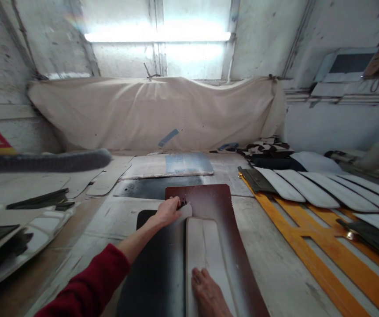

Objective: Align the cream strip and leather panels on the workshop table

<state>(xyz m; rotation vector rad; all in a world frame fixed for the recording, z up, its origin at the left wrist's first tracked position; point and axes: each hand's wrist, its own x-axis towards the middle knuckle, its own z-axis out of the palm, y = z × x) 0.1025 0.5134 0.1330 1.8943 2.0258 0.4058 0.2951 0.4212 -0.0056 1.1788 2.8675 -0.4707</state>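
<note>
My left hand point(167, 212), at the end of a red sleeve, is closed in a pinch on a small dark tool or clip point(182, 203) at the top corner of a whitish flat piece point(205, 244). That piece lies on a dark red-brown board point(218, 202). A black sheet point(158, 268) lies under my left forearm. My right hand point(209, 295) presses flat on the lower end of the whitish piece, fingers stretched out.
A row of white elongated pieces point(308, 187) lies on an orange frame point(295, 229) at the right. Stacks of dark and white pieces point(14, 237) sit at the left. A grey hose point(44, 160) crosses the left side. A beige cloth point(156, 112) hangs behind.
</note>
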